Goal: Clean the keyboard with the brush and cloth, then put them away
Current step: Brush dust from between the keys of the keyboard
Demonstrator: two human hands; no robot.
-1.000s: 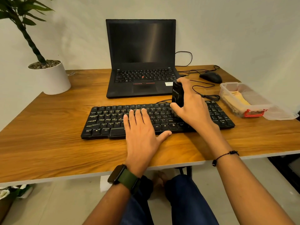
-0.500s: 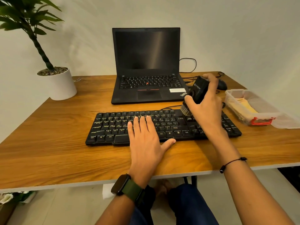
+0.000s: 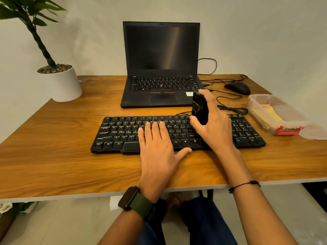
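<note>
- We saw the black keyboard [image 3: 177, 132] lying flat on the wooden desk [image 3: 53, 156], in front of the open laptop [image 3: 161, 68], its long side running left to right.
- The left hand [image 3: 157, 147] lay flat on the middle of the keyboard, fingers [image 3: 155, 126] straight and together over the letter keys, thumb spread along the near edge; its grip was released and held nothing.
- The right hand [image 3: 215, 126] had its grip closed on the brush [image 3: 200, 110], a black block standing upright, thumb on its near left side and fingers wrapped over the top and far side.
- The brush stood over the right-centre part of the keyboard, just right of the left fingertips; its lower end was hidden behind the thumb and palm, so we could not tell whether the bristles touched the keys.
- Most of the brush body showed to the left of the right palm, with faint lettering on its face.
- The yellow cloth [image 3: 269, 114] lay inside the clear plastic box [image 3: 279, 117] at the right of the desk, well apart from both hands; the box had a red latch at its near end.
- A black mouse [image 3: 238, 87] sat behind the box, its cable trailing across the desk toward the laptop.
- A white pot [image 3: 62, 84] with a plant stood at the far left corner.
- A watch with a green strap [image 3: 134, 203] was on the left wrist, a thin black bracelet [image 3: 244, 185] on the right.
</note>
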